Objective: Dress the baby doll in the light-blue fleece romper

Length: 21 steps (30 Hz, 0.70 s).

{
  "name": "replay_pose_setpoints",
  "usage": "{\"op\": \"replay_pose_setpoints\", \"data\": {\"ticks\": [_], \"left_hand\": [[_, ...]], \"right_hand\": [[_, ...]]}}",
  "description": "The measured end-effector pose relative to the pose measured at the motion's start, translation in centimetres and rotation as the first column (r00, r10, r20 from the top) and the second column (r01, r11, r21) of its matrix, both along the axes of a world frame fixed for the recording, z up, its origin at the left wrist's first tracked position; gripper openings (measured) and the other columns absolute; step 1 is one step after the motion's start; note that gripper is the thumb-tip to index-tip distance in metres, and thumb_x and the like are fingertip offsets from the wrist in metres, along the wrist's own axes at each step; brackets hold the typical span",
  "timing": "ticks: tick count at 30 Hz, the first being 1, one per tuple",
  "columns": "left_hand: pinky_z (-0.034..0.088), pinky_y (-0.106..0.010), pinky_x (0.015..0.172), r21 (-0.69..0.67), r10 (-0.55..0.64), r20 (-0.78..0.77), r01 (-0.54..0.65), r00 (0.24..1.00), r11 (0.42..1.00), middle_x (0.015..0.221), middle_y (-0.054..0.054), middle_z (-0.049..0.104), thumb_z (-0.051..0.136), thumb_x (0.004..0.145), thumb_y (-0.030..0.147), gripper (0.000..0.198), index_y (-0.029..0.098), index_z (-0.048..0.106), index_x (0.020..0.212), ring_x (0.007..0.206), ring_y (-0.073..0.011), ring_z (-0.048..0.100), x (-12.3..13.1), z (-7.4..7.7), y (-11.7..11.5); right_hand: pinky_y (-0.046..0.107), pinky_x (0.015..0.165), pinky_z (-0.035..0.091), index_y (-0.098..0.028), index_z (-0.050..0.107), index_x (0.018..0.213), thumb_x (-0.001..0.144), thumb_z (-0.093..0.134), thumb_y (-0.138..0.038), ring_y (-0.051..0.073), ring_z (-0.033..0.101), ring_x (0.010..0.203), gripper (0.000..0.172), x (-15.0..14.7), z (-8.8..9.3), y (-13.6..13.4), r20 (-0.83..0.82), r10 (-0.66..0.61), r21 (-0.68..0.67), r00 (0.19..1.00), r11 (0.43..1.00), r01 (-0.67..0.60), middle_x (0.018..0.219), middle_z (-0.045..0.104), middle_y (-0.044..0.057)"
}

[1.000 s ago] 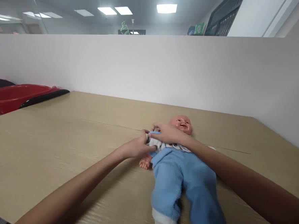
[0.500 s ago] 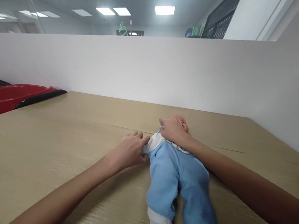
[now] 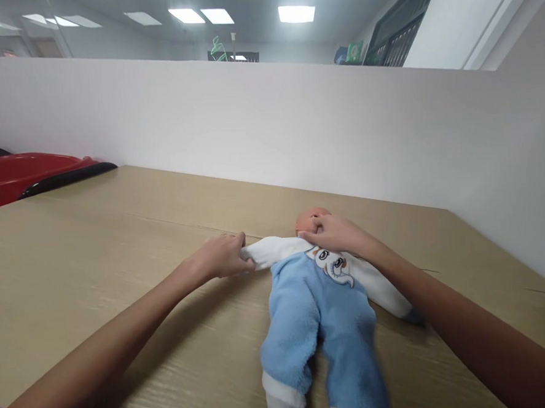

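Two hands are on a baby doll (image 3: 320, 306) that lies on its back in the lower middle of the frame, on a tan table (image 3: 95, 252).

The left hand (image 3: 223, 256) is shut tight on the end of the white sleeve (image 3: 270, 251). A second ago this hand was up close to the doll's shoulder, right by the other hand. Now it has moved out toward the left and the sleeve is pulled out long and straight. The doll's little bare hand showed back then. Now it does not show at all.

The right hand (image 3: 334, 234) lies on the doll's neck with curled fingers. I cannot tell if it pinches the cloth or just presses down. It hides most of the head (image 3: 311, 216).

The elephant picture (image 3: 334, 263) on the chest now shows fully, so the top of the blue suit looks to be up in place. The other sleeve (image 3: 384, 292) sticks out to the lower right.

A red tub (image 3: 21, 176) sits far off at the left edge.
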<state>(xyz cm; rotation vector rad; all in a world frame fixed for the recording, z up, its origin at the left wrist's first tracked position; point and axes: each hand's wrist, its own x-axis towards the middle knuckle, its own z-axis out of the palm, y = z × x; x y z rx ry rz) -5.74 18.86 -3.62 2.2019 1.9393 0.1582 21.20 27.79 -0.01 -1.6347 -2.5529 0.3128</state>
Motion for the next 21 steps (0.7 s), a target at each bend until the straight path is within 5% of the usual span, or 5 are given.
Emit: {"op": "replay_pose_setpoints", "data": {"ticks": [4, 9, 14, 18, 21], "left_hand": [[0.046, -0.038, 0.068, 0.001, 0.005, -0.004, -0.005, 1.0, 1.0, 0.1, -0.02, 0.078, 0.059, 0.082, 0.047, 0.031, 0.02, 0.064, 0.097, 0.092, -0.0393, 0.071, -0.4, -0.7, 0.7], [0.047, -0.039, 0.072, -0.019, 0.008, 0.012, -0.008, 1.0, 1.0, 0.106, -0.021, 0.078, 0.057, 0.083, 0.05, 0.039, 0.019, 0.065, 0.104, 0.097, -0.0399, 0.071, -0.9, -1.6, 1.6], [0.046, -0.037, 0.07, -0.042, 0.006, 0.015, -0.005, 1.0, 0.999, 0.103, -0.019, 0.078, 0.056, 0.084, 0.05, 0.04, 0.018, 0.065, 0.106, 0.095, -0.0387, 0.072, -1.2, -2.2, 2.1], [0.046, -0.037, 0.072, -0.039, -0.001, 0.007, 0.001, 1.0, 0.999, 0.104, -0.018, 0.078, 0.056, 0.085, 0.051, 0.039, 0.019, 0.066, 0.107, 0.099, -0.0377, 0.072, -1.6, -2.7, 2.4], [0.048, -0.041, 0.081, -0.018, -0.029, -0.037, 0.029, 0.999, 0.999, 0.109, -0.02, 0.077, 0.053, 0.089, 0.05, 0.039, 0.018, 0.066, 0.108, 0.104, -0.0385, 0.07, -1.8, -3.1, 2.5]], "right_hand": [[0.04, 0.08, 0.053, -0.02, 0.075, 0.084, 0.096, 0.056, -0.071, 0.029, 0.07, 0.091, 0.055, 3.1, 0.4, -1.1, -0.22, 0.053, -0.41, 0.974, 0.901, -0.142, 0.093, 0.076, 0.01], [0.043, 0.107, 0.054, -0.028, 0.076, 0.121, 0.086, 0.074, -0.067, 0.032, 0.066, 0.125, 0.052, 7.9, -0.7, -3.1, -0.489, -0.012, -0.554, 0.872, 0.777, -0.299, 0.124, 0.076, 0.006], [0.043, 0.107, 0.056, -0.029, 0.07, 0.132, 0.087, 0.073, -0.062, 0.034, 0.065, 0.13, 0.056, 10.5, -2.7, -5.7, -0.552, -0.16, -0.496, 0.818, 0.852, -0.168, 0.135, 0.074, 0.008], [0.044, 0.098, 0.056, -0.026, 0.071, 0.119, 0.09, 0.067, -0.066, 0.035, 0.07, 0.113, 0.049, 11.4, -4.2, -7.0, -0.43, -0.036, -0.269, 0.902, 0.959, -0.09, 0.122, 0.077, 0.008], [0.043, 0.089, 0.054, -0.024, 0.068, 0.1, 0.094, 0.059, -0.069, 0.031, 0.068, 0.096, 0.046, 12.3, -5.4, -7.5, -0.381, 0.033, -0.158, 0.924, 0.982, -0.1, 0.104, 0.076, 0.007]]}}
